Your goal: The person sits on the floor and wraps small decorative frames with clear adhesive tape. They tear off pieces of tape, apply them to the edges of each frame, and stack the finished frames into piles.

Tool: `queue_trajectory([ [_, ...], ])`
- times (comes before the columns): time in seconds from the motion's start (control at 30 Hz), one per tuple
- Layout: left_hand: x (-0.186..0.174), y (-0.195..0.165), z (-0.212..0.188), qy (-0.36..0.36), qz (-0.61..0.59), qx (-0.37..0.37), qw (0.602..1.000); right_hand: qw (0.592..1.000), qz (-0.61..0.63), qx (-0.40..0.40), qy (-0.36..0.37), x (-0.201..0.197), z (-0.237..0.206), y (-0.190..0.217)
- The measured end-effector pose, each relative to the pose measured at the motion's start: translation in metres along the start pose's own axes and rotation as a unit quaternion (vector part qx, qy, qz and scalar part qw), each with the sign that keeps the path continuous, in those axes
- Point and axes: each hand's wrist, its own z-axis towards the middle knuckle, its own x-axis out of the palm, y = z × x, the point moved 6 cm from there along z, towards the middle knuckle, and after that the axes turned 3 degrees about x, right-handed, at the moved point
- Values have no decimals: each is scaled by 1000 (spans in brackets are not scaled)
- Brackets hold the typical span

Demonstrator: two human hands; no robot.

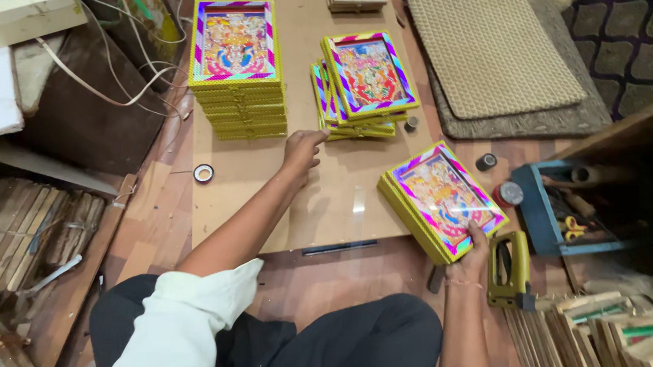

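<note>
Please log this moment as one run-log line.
left hand: reaching toward short frame stack | right hand: gripping framed picture | tall frame stack: beside

framed pictures (236, 43): three stacks, perhaps fifteen | tape rolls (204, 173): four | stapler (509, 268): one

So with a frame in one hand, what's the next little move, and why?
Probably carry the framed picture, gripped at its near edge by the right hand, onto the short, skewed stack of frames. The left hand already reaches toward that stack's near edge, perhaps to steady or square it.
</note>
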Motion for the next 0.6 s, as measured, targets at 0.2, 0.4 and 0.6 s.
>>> queue_trajectory([
  [0.2,7,-24,53,-22,63,62,996,978,-127,-128,-106,36,-31,42],
  [0.4,37,-40,78,7,37,43,998,920,-341,-194,25,194,55,60],
  [0.6,71,-57,85,63,-32,61,996,890,-453,54,28,294,169,-36],
])
